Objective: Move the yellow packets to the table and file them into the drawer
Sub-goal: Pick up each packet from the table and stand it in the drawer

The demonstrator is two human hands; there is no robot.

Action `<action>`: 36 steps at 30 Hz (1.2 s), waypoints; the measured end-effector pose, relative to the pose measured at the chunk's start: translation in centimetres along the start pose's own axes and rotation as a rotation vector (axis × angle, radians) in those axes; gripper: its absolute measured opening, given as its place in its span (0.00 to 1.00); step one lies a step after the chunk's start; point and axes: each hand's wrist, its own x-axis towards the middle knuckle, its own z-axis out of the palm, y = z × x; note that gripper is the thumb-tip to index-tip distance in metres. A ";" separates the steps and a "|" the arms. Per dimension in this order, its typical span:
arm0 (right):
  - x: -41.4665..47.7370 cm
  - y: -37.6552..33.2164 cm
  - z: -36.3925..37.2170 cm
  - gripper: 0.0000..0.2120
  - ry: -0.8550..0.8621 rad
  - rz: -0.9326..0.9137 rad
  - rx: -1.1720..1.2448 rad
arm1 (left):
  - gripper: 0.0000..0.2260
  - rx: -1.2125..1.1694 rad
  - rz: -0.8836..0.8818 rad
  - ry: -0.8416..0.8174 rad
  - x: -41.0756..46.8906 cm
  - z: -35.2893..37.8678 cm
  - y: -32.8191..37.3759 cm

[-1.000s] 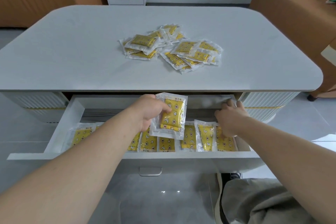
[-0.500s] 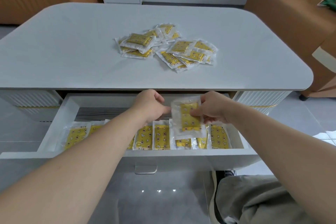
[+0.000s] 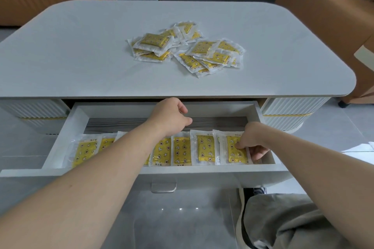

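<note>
Packets filed upright along the front of the open drawer

The right hand [image 3: 253,143] pinches the rightmost packet [image 3: 234,148] between thumb and fingers at the right end of the drawer [image 3: 261,113], beside its right wall. The left hand [image 3: 170,116] hovers loosely curled over the middle of the row of packets [image 3: 182,150], holding nothing. A loose pile of yellow packets [image 3: 186,48] lies near the centre of the table [image 3: 81,56].
</note>
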 end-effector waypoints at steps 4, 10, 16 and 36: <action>-0.8 -0.4 0.4 0.12 0.115 -0.036 -0.078 | 0.08 0.019 0.037 0.031 0.2 -0.6 0.7; -3.7 -4.0 -0.1 0.07 0.283 -0.215 -0.329 | 0.04 -0.080 0.089 0.168 0.6 -3.1 2.6; -8.0 -11.2 -3.0 0.07 0.155 -0.361 -0.194 | 0.04 -0.047 0.097 0.414 3.7 -5.5 2.0; -3.4 -17.0 -0.7 0.20 0.839 -0.631 -0.317 | 0.24 0.632 0.117 0.380 13.4 -7.2 -1.0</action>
